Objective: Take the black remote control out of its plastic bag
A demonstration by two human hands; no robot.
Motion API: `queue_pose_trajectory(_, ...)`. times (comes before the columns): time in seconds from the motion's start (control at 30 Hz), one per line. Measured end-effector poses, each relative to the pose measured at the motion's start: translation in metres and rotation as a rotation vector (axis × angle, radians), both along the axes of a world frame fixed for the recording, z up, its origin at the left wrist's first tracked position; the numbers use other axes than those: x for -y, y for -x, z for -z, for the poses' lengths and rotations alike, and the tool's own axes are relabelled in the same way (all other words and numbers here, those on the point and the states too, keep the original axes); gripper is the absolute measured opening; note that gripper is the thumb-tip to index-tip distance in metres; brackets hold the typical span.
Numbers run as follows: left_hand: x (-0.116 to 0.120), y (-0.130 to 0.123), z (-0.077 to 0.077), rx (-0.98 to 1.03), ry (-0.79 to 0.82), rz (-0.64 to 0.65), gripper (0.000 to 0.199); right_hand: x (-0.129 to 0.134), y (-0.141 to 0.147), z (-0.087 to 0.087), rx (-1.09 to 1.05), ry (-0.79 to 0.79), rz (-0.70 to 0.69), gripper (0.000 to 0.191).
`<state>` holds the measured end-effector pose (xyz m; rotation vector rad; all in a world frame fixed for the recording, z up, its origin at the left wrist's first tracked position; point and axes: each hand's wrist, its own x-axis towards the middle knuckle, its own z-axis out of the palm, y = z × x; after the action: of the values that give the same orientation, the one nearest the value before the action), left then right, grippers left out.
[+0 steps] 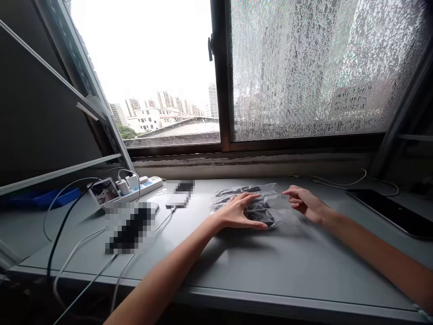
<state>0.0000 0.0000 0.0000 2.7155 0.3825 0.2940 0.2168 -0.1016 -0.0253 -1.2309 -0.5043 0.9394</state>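
Observation:
Several black items in clear plastic wrapping [262, 215] lie side by side on the grey tabletop [304, 266]. Across them rests my left hand [238, 212], thumb and fingers spread wide apart, with the thumb along the near side and the fingers over the top. My right hand [306, 204] is just right of the wrapping's loose transparent edge. Its fingers are curled and pressed together; whether a bit of the thin film is pinched between them is hidden.
At left stand a white power strip [154, 183] with plugged chargers, a small picture [104, 192] and a blue tray [50, 198]. Cables hang over the front edge. Two blurred-out devices lie nearby. A dark tablet [389, 212] lies at right, and a wet window [314, 72] rises behind.

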Motion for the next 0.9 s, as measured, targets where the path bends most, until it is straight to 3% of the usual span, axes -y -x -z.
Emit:
queue_pose_trajectory(0.13, -0.001, -0.002, 0.006, -0.033, -0.043, 0.014, 0.097, 0.0, 0.001, -0.001, 0.001, 0.006, -0.004, 0.044)
queue_pose_trajectory(0.33, -0.007, -0.005, 0.013, -0.094, -0.061, -0.07, 0.103, 0.0, -0.001, 0.0, 0.005, 0.011, -0.013, 0.044)
queue_pose_trajectory(0.9, -0.008, -0.004, 0.012, -0.163, -0.123, -0.146, 0.1, 0.0, -0.005, 0.0, 0.01, 0.021, 0.011, 0.043)
